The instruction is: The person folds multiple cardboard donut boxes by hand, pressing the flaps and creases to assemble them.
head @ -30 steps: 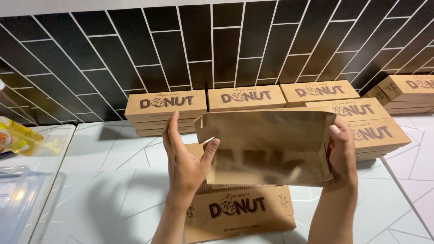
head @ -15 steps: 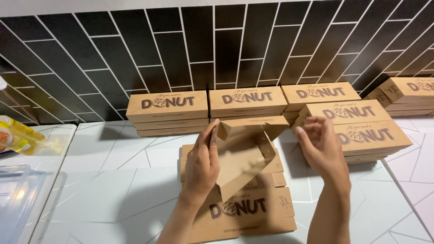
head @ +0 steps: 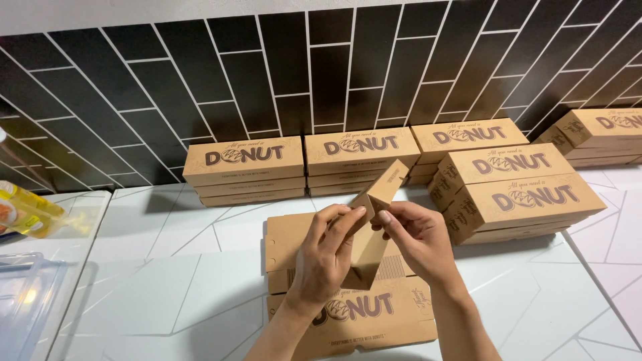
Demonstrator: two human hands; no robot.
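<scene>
— While the brown cardboard box blank (head: 374, 227) is held up above the table (head: 167, 267), how is it being gripped?

— It is pinched from both sides. The left hand (head: 328, 257) is closed on the near edge of the folded panel, thumb and forefinger pressed together at the top, and the right hand (head: 414, 241) is closed on the opposite face, its fingers (head: 394, 217) laid just beside the left thumb. The blank is tilted, one end raised toward the black tiled wall (head: 301, 67).

— And what lies beneath it?

— A flat unfolded brown cardboard box (head: 361, 314) with dark lettering is spread on the white marbled table, directly under both wrists. Finished brown donut boxes (head: 244, 167) are stacked in a row along the wall, and a taller stack (head: 521, 194) is set to the right, well apart from the hands.

— How would this fold be done well?

— As a judgement only: the crease should be followed exactly, with pressure kept even from both thumbs so the panel is not buckled. The blank should be kept clear of the sheet below, so that no flap is caught. Whether a tab is already seated cannot be told; that part is hidden by the fingers.

— Anything else nearby?

— A yellow bottle (head: 27, 214) and a clear plastic tray (head: 27, 301) are seen at the far left, untouched.
</scene>
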